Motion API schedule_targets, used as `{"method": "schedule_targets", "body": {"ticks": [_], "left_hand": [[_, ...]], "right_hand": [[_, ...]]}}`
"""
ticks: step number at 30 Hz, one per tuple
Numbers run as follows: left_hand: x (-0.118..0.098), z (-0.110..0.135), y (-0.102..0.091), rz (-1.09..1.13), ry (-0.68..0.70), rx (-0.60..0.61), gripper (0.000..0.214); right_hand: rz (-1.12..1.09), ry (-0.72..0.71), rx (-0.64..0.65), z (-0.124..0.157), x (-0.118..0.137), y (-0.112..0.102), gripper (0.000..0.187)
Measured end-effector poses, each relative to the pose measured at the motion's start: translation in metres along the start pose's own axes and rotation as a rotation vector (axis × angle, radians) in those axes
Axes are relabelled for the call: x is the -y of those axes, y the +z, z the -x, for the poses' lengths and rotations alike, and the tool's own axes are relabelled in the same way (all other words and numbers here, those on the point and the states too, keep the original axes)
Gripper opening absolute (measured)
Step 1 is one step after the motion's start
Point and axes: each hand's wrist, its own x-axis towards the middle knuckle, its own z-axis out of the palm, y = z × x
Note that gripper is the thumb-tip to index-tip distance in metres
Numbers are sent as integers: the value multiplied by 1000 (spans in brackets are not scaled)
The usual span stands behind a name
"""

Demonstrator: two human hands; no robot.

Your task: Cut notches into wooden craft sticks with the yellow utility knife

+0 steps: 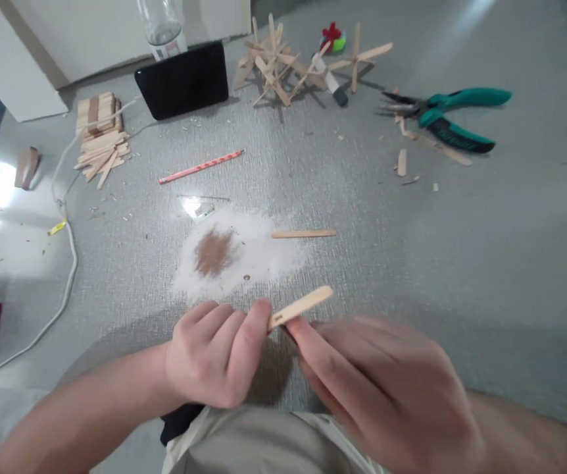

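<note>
My left hand (217,355) is closed on the left end of a stick (302,307) whose long axis points rightward and away from me, just over a fingertip of my blurred right hand (392,388), whose hold I cannot tell, with a second stick (304,234) lying beyond.
</note>
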Motion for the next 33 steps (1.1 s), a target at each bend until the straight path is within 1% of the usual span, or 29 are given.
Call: {"method": "schedule_targets", "body": {"ticks": [2,4,7,9,11,15,18,20,22,24,26,30,33], "left_hand": [[-1,-1,-3,-56,61,-41,23],[-3,-1,-6,-91,98,-51,22],[-8,-1,-11,-68,50,-36,23],[-8,-1,-13,-47,28,-57,22],[-7,-1,-14,-32,60,-93,22],[0,-4,-15,-5,128,-122,18],[4,-6,-14,13,126,-151,22],[5,-6,-13,80,108,-146,25],[5,-5,-10,155,76,-133,29],[5,-3,-7,225,37,-117,32],[3,-2,-6,326,-32,-78,32],[1,-4,-7,663,-248,49,27],[1,-4,-9,856,-434,130,24]], "right_hand": [[12,-29,-13,2,2,-2,29],[72,-79,-84,4,3,-4,23],[114,-157,-173,2,3,-7,15],[97,-189,-159,0,3,-8,12],[92,-188,-147,-4,5,-10,11],[126,-186,-141,-8,8,-12,20],[119,-196,-159,-8,7,-12,18],[119,-190,-152,-6,5,-11,14],[122,-210,-130,-6,3,-10,12],[120,-200,-121,-6,2,-9,12],[108,-179,-123,-6,0,-7,13],[85,-140,-89,-9,-5,-3,21],[-15,-36,-49,-12,-9,-2,23]]}}
